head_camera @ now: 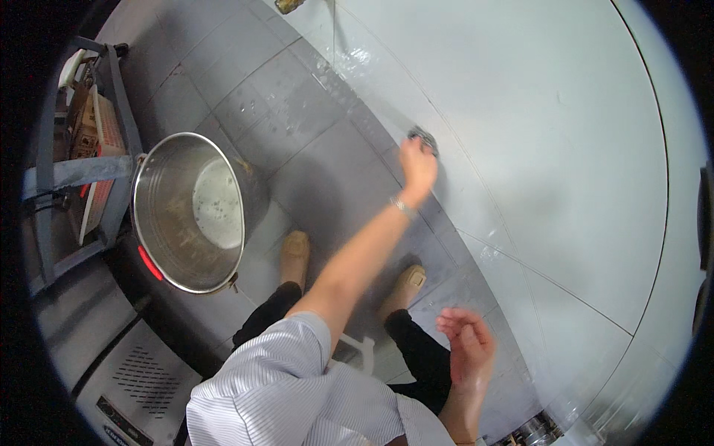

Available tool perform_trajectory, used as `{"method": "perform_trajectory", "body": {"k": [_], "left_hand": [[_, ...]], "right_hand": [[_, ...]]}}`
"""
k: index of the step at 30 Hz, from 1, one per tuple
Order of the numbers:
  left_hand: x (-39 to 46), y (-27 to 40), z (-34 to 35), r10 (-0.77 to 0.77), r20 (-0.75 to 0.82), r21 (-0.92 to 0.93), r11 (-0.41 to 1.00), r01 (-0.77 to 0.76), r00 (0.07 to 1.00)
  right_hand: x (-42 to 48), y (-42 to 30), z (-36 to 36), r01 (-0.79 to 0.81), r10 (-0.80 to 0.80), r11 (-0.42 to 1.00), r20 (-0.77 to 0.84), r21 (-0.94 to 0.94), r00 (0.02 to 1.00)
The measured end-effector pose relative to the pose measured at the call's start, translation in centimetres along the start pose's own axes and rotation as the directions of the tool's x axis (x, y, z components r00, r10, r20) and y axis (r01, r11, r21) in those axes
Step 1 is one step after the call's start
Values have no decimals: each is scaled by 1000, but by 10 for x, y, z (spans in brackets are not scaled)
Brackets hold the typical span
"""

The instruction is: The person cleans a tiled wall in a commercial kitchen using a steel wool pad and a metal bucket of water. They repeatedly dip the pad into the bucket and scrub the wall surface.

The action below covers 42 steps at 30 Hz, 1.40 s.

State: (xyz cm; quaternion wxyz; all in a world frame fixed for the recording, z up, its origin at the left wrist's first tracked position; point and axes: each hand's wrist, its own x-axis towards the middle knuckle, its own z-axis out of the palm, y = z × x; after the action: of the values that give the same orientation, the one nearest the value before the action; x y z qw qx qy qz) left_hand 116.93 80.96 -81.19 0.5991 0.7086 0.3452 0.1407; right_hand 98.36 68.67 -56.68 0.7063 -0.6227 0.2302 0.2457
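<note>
A dark, mesh-like scrubber (425,139), seemingly steel wool, is under the fingers of my left hand (419,161), against a glossy white panelled surface (546,139). That hand is slightly blurred, and a metal band circles its wrist. My right hand (471,345) hangs lower right with loosely curled fingers and nothing in it. On the left, a large metal bucket (167,223) shows cloudy liquid (217,203) with some bubbles at its bottom. Wet, shiny patches lie along the white surface's lower edge.
Grey floor tiles (312,139) are wet in places. Left of the bucket, a grey metal rack (78,170) holds cardboard (83,128) and other items. A vented metal appliance (145,373) stands lower left. A white stool-like frame (365,351) shows by my legs. A metal fitting (535,432) sits bottom right.
</note>
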Motion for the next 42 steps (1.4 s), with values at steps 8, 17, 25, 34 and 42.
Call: {"method": "perform_trajectory", "body": {"k": [8, 17, 25, 34, 42], "left_hand": [[-44, 7, 11, -77, 212, 17, 997, 75, 974], [-109, 32, 33, -19, 281, 46, 999, 6, 960], [-124, 32, 37, 51, 306, -22, 999, -47, 951], [-164, 21, 62, 239, 207, -187, 962, -202, 949], [-183, 48, 71, -304, 585, -111, 888, 446, 752]], "right_hand": [[-9, -2, -4, 42, -42, 986, 5, -163, 999], [-12, -9, -12, 25, -25, 993, -2, -117, 1000], [-17, -9, -20, 49, -49, 995, 2, -84, 999], [-17, -11, -26, -4, 2, 999, -38, -39, 999], [-20, -11, -41, 19, -18, 1000, -19, 20, 1000]]}}
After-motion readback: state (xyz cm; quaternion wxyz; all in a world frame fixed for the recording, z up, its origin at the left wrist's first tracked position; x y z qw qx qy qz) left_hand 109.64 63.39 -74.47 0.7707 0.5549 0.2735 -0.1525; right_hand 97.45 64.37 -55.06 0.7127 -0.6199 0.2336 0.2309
